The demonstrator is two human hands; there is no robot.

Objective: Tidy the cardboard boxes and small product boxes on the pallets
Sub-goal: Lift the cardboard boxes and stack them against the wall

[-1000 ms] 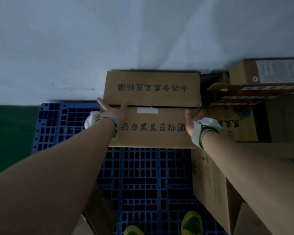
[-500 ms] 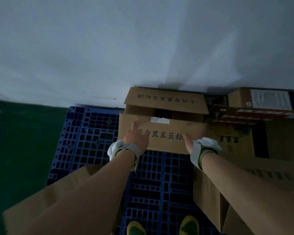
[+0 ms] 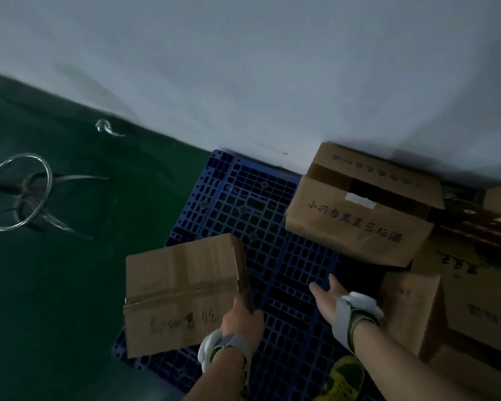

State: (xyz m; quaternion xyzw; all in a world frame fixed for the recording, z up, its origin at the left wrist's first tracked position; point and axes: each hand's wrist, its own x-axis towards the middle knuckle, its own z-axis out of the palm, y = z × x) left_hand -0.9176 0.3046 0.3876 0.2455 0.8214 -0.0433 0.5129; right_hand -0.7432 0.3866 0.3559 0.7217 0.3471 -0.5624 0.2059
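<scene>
Fingers of the left hand (image 3: 241,316) are wrapped round the right edge of a taped box (image 3: 182,293), thumb on top. The box sits on the blue pallet (image 3: 284,273) w/ its left part over the green floor (image 3: 70,285). Right hand (image 3: 329,299) is spread wide, fingers apart, touching nothing, above the pallet. Past those fingertips sits an open box (image 3: 356,224) w/ printed words, by the wall (image 3: 243,68). More boxes (image 3: 411,311) sit just right of the right hand.

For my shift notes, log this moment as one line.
left hand: gripping taped carton edge | right hand: open, empty, above blue pallet | printed carton: flaps open, by wall
</scene>
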